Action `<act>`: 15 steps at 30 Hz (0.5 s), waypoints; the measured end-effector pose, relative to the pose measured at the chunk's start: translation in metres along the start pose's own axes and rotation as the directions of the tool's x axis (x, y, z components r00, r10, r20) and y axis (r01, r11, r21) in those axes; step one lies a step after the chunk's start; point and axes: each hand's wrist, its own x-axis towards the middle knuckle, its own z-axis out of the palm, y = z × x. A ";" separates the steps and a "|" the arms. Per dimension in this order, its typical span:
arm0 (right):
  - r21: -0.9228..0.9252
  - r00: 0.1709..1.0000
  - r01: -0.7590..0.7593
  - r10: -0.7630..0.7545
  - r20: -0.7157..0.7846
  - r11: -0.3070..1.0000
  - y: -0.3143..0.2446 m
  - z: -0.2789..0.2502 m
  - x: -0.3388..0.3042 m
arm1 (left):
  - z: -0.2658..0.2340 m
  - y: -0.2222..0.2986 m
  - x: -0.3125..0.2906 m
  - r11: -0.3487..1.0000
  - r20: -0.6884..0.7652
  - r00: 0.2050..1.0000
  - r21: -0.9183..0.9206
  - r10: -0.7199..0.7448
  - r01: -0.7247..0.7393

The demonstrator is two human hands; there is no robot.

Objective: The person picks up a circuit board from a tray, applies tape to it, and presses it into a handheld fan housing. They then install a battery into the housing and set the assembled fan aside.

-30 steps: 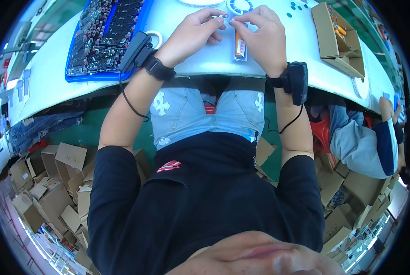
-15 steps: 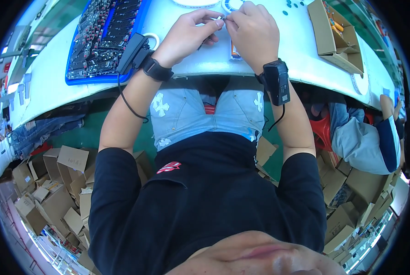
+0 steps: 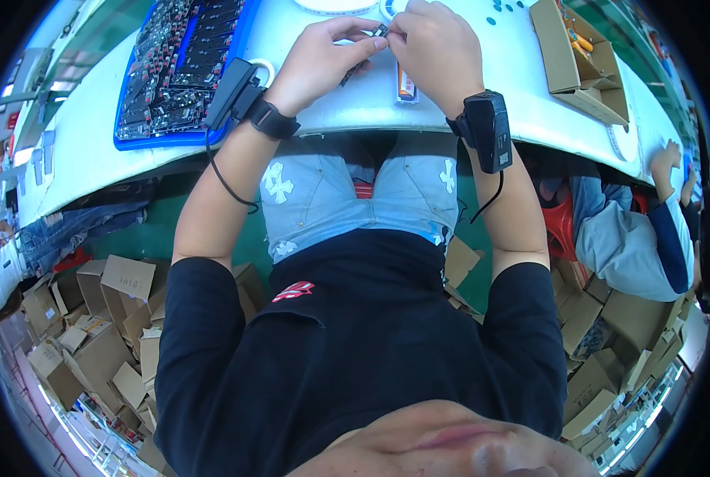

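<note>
Over the near part of the white table, my left hand (image 3: 321,62) is closed on a narrow black circuit board (image 3: 380,32), whose dark end also shows below the fingers. My right hand (image 3: 441,54) meets it from the right, thumb and fingertips pinched at the board's upper end. Whatever those right fingertips hold is too small and hidden to make out. Left of my left hand stands a blue tray (image 3: 154,144) with rows of similar black circuit boards. Under my right hand lies a small orange and white packet (image 3: 406,89).
A white ring of tape (image 3: 269,70) lies by the tray. White reels (image 3: 336,7) sit at the far edge, with small green dots (image 3: 494,21) to their right. An open cardboard box (image 3: 601,102) holds orange-handled tools (image 3: 581,41). A co-worker's arm (image 3: 663,179) rests at the right.
My right hand has shifted slightly up and left, its wrist turning, and uncovers more of the orange and white packet. The board's dark end now shows more between my hands. The co-worker's hand has moved onto the table.
</note>
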 end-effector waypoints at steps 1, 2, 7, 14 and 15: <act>0.096 0.985 0.094 -0.078 -0.155 0.991 0.006 0.010 -0.001 | 0.000 0.000 0.000 1.000 0.009 1.000 0.001 -0.009 0.009; 0.178 0.939 0.204 -0.142 -0.313 0.963 0.004 0.013 0.003 | -0.001 0.001 0.000 1.000 0.005 1.000 0.002 -0.010 0.010; 0.151 0.999 0.031 -0.024 -0.045 0.988 -0.004 -0.008 -0.006 | -0.006 0.008 -0.002 0.981 0.053 0.992 -0.145 -0.118 0.125; 0.079 0.997 0.068 -0.065 -0.037 0.995 0.002 -0.003 -0.006 | -0.008 0.010 -0.001 0.974 0.078 0.988 -0.175 -0.134 0.146; 0.045 0.997 0.083 -0.082 -0.010 0.996 0.004 -0.002 -0.006 | -0.009 0.010 -0.001 0.983 0.079 0.989 -0.126 -0.126 0.135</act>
